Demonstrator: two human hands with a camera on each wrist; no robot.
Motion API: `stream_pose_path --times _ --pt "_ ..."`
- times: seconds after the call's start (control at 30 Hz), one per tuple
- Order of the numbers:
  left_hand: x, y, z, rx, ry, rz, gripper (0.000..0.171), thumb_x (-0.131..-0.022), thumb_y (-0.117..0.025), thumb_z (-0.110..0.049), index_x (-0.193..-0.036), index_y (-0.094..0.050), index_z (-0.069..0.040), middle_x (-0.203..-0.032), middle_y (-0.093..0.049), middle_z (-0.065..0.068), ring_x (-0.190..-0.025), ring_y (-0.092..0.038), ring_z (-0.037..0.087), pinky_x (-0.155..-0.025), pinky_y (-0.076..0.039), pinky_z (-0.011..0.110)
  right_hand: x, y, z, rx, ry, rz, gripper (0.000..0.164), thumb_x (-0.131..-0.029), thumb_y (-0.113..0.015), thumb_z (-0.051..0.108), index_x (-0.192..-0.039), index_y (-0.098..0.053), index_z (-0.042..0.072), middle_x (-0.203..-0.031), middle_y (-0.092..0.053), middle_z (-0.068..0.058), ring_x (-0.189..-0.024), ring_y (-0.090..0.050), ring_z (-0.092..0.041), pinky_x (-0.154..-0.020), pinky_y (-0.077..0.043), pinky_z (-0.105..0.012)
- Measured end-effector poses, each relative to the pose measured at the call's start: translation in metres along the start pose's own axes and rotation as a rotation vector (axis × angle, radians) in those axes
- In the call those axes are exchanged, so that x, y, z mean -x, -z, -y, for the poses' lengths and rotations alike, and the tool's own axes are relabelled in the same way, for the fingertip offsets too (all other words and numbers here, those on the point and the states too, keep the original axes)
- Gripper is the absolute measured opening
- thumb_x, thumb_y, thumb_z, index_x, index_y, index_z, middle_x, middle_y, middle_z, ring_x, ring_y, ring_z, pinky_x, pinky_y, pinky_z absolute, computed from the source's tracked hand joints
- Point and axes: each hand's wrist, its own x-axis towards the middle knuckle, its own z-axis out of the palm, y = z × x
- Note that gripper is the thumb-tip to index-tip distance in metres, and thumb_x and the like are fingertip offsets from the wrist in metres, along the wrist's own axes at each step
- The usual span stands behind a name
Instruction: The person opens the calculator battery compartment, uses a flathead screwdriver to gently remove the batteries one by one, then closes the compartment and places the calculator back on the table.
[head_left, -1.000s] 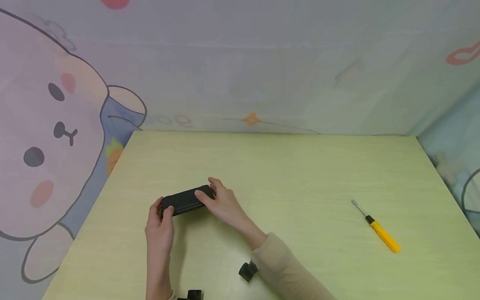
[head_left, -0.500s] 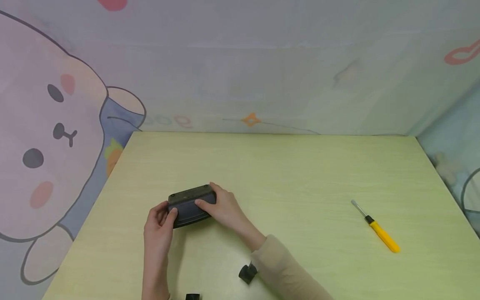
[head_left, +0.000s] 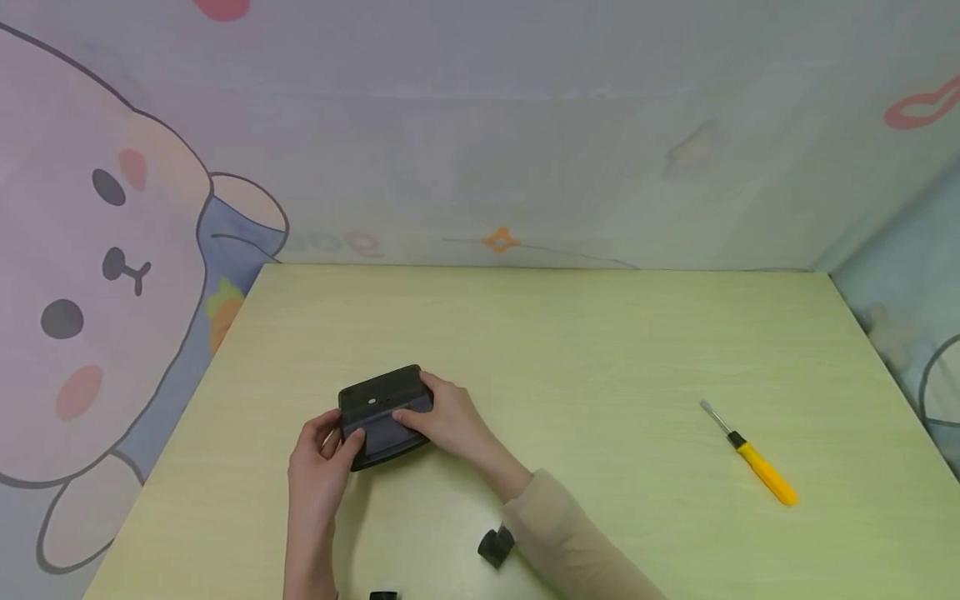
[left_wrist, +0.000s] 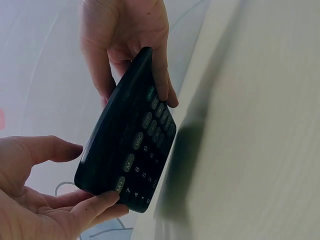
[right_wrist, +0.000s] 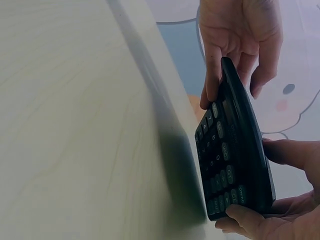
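A black calculator (head_left: 386, 408) is held above the table, its back turned up toward the head camera. Both wrist views show its keypad (left_wrist: 145, 155) facing down toward the tabletop. My left hand (head_left: 322, 454) grips the left end, thumb on the back and fingertips on the key side. At the right end my right hand (head_left: 453, 421) pinches it the same way, thumb lying across the back. In the right wrist view the calculator (right_wrist: 237, 150) stands tilted between the two hands, apart from its shadow on the table.
A screwdriver (head_left: 750, 454) with a yellow handle lies on the right of the pale wooden table (head_left: 570, 350). A small black object (head_left: 495, 547) is by the right sleeve (head_left: 570, 525), another (head_left: 383, 595) at the bottom edge. A printed cloth (head_left: 480, 133) hangs behind.
The calculator has tilted between both hands, so more of its back and underside edge shows to the head camera. The hands have kept their hold and shifted slightly.
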Motion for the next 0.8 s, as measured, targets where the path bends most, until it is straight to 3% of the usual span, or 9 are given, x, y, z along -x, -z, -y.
stream_pose_path --times 0.57,0.8 --pt "-0.006 0.000 0.011 -0.158 0.023 0.078 0.064 -0.090 -0.060 -0.005 -0.147 -0.032 0.000 -0.157 -0.020 0.024 -0.141 -0.032 0.035 -0.107 -0.036 0.038 -0.002 -0.003 -0.010 0.054 0.035 0.046 0.071 -0.085 -0.071 0.027 -0.144 -0.040 0.000 -0.146 -0.045 -0.020 -0.137 -0.043 -0.033 -0.111 -0.037 -0.043" --pt "-0.004 -0.003 0.013 -0.273 -0.041 0.062 0.061 -0.087 -0.063 -0.002 -0.142 -0.038 0.005 -0.149 -0.029 0.030 -0.139 -0.034 0.044 -0.107 -0.039 0.043 0.001 -0.002 -0.013 0.089 0.094 0.064 0.062 -0.085 -0.071 0.022 -0.139 -0.047 0.001 -0.145 -0.045 -0.023 -0.136 -0.042 -0.037 -0.112 -0.034 -0.048"
